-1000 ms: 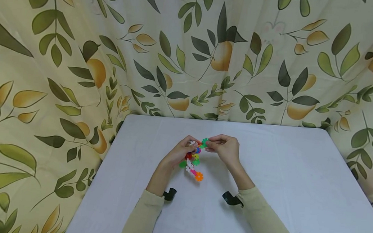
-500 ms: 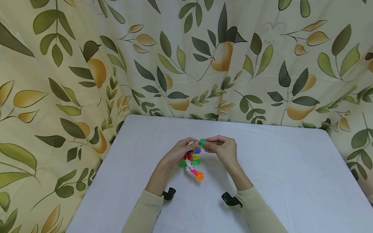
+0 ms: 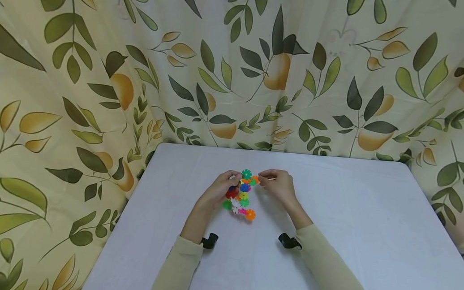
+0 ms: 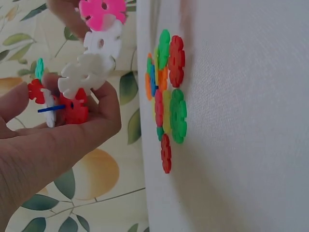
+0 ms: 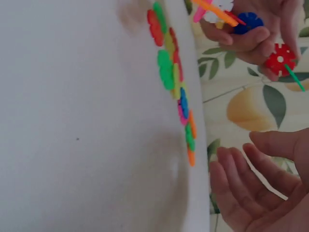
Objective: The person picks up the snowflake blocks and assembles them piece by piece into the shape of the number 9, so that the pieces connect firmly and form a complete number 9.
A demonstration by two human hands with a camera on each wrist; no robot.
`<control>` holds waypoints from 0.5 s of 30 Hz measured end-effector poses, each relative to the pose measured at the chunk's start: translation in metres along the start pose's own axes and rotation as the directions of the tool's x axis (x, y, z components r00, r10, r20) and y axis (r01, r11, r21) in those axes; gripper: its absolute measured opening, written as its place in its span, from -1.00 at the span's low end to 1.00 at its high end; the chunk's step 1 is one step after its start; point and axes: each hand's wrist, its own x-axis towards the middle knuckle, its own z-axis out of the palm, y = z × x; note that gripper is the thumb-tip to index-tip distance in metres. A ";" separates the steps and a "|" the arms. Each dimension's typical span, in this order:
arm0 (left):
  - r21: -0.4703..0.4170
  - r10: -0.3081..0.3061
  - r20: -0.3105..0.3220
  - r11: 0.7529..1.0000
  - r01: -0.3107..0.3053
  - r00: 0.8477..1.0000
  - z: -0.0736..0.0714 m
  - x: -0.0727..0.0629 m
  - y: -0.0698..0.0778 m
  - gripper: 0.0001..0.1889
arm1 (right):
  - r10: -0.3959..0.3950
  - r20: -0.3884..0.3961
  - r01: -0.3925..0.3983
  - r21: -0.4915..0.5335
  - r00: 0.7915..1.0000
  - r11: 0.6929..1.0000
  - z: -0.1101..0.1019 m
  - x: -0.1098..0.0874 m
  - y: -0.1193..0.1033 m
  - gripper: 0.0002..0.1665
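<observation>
My left hand (image 3: 216, 191) holds a linked cluster of plastic snowflake discs above the table. In the left wrist view its white disc (image 4: 84, 75), pink disc (image 4: 102, 13), red disc (image 4: 75, 110) and blue disc (image 4: 50, 109) are joined by their slots. A green disc (image 5: 295, 77) is slotted edge-on into a red disc (image 5: 281, 60) at the cluster's end, near the left fingertips. An orange disc (image 3: 250, 214) ends the other side. My right hand (image 5: 260, 188) holds nothing; its fingers are loosely bent, apart from the cluster.
Several loose discs, among them a green disc (image 4: 178, 116) and a red disc (image 4: 176, 61), lie in a group on the white table (image 3: 333, 206) beyond my hands. A leaf-patterned curtain (image 3: 237, 64) hangs behind the table's far edge.
My right hand has let go of the green disc and drawn slightly right. That disc now stays on the cluster in my left hand, which has shifted a little left.
</observation>
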 end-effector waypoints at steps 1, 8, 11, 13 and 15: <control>-0.004 0.000 0.003 1.000 0.000 1.000 0.000 0.000 0.000 -0.70 | -0.001 0.013 0.002 -0.054 1.000 0.999 0.001 0.002 0.003 -0.75; 0.009 -0.014 0.003 1.000 0.014 1.000 -0.002 0.003 -0.001 -0.73 | 0.016 0.136 0.022 -0.274 0.991 0.962 0.011 0.018 0.014 -0.62; 0.041 -0.010 0.001 0.999 0.010 1.000 -0.003 0.003 -0.001 -0.72 | 0.016 0.189 0.052 -0.348 0.982 0.936 0.015 0.024 0.017 -0.56; 0.062 -0.006 -0.006 0.998 0.006 1.000 -0.004 0.003 -0.002 -0.71 | 0.017 0.203 0.065 -0.391 0.979 0.918 0.018 0.028 0.018 -0.57; 0.086 -0.005 -0.014 0.996 0.006 1.000 -0.004 0.003 -0.001 -0.70 | 0.018 0.202 0.070 -0.420 0.979 0.905 0.020 0.030 0.019 -0.61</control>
